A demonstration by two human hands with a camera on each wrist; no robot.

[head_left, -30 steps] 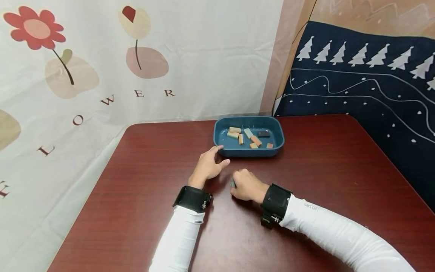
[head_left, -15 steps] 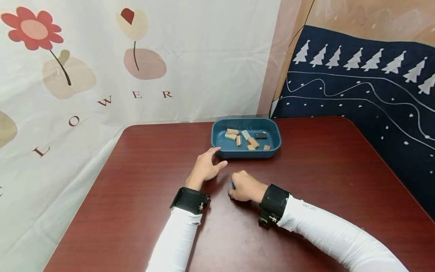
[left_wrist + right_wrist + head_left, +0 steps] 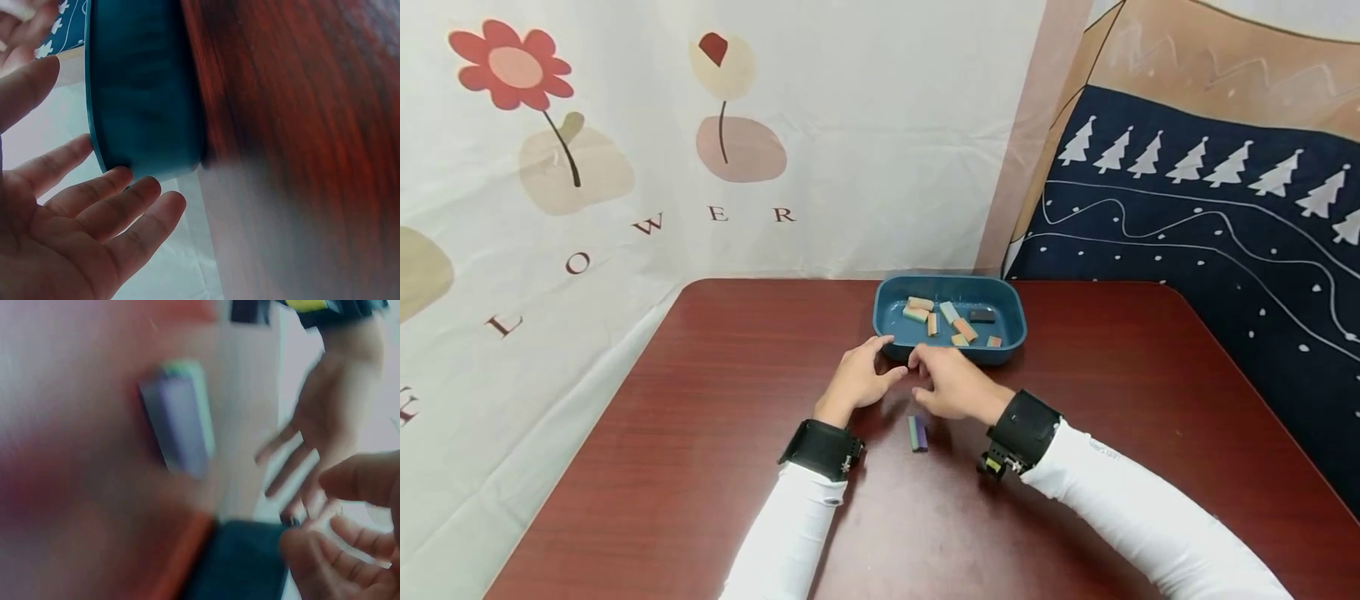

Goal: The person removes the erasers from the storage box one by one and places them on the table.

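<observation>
While the small block lies flat on the dark red tabletop, just on the near side of the two hands, nothing holds it. It is a short rectangular bar, purple along one long side and green along the other, and it looks like the pieces lying in the blue tray beyond it. The right hand hovers between the block and the tray with its fingers loose and spread, grasping nothing. The left hand rests near the tray's front left corner, fingers straight and relaxed; in the left wrist view their tips come up against the tray's outer wall.

Judging by its size and its plain matte look, the block is probably very light and fairly stiff, perhaps slightly rubbery like an eraser, so it should neither slip much nor break. Its low profile leaves little height to catch. The best hold is likely a pinch of thumb and forefinger across the two long sides, near the middle so it does not pivot. A light squeeze should do; pressing down first risks sliding it over the smooth wood.
</observation>
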